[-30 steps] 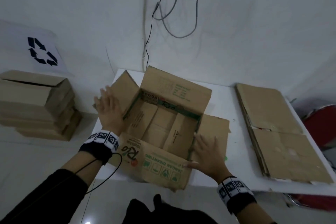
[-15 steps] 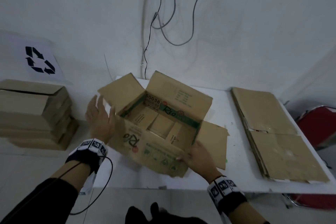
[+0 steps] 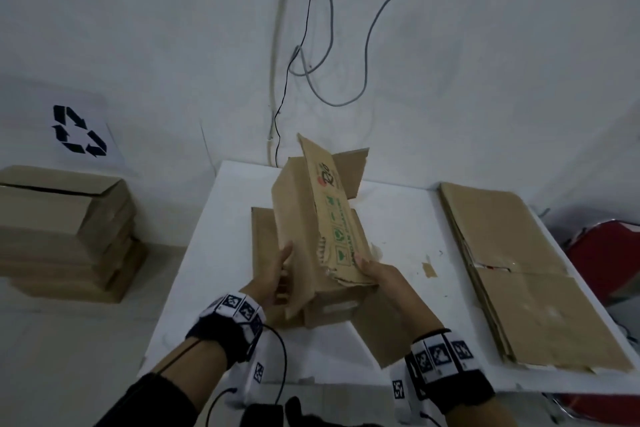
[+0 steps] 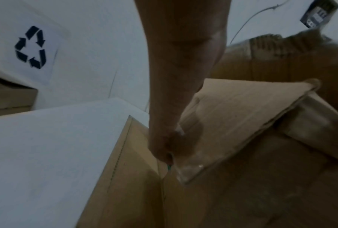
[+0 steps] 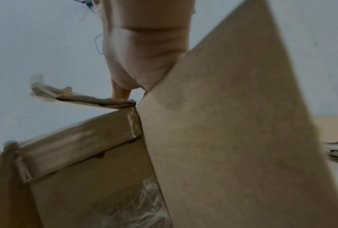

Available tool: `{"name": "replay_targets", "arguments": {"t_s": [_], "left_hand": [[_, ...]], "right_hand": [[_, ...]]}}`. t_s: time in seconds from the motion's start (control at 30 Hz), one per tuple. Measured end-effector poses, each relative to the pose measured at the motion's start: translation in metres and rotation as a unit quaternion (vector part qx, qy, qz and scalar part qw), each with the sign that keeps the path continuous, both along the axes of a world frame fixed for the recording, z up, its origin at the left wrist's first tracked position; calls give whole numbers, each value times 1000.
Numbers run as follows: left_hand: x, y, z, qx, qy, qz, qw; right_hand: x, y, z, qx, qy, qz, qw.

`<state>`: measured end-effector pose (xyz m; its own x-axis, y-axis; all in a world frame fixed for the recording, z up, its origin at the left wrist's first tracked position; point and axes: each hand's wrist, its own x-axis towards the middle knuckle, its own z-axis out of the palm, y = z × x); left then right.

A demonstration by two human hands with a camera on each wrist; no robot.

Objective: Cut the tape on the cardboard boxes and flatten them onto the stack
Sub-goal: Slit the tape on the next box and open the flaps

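While both hands [image 3: 277, 279] [image 3: 375, 274] hold grip on it, box [image 3: 311, 229] reads "Rio" w/ green icons.

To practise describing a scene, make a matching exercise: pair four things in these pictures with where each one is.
1. printed cardboard box
2. flattened cardboard stack
3. recycling sign
4. scrap of tape

A. on the wall
B. loose on the white table
C. between the left hand and right hand
D. along the table's right side

Pairs: 1-C, 2-D, 3-A, 4-B
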<state>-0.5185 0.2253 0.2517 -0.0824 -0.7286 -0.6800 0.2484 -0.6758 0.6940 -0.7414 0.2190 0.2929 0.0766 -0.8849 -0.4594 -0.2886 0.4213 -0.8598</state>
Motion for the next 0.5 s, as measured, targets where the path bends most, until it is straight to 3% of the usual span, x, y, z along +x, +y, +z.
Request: {"name": "replay_targets", "arguments": {"t_s": [0.1,0.2,0.3,0.5], "left_hand": [[11,2,-5,-55,-62,127,988],[30,12,7,-139,6,211,967],[32,12,21,-249,61,147,955],[-21,-18,28,-301,13,-31,953]], "right_hand": [[-6,0,1,10,-7,-40,999],[-9,-2,4,-7,1,-45,999],[-7,-2,8,-34,12,-9,999],[-1,6,13,-64,-6,4,998]]}}
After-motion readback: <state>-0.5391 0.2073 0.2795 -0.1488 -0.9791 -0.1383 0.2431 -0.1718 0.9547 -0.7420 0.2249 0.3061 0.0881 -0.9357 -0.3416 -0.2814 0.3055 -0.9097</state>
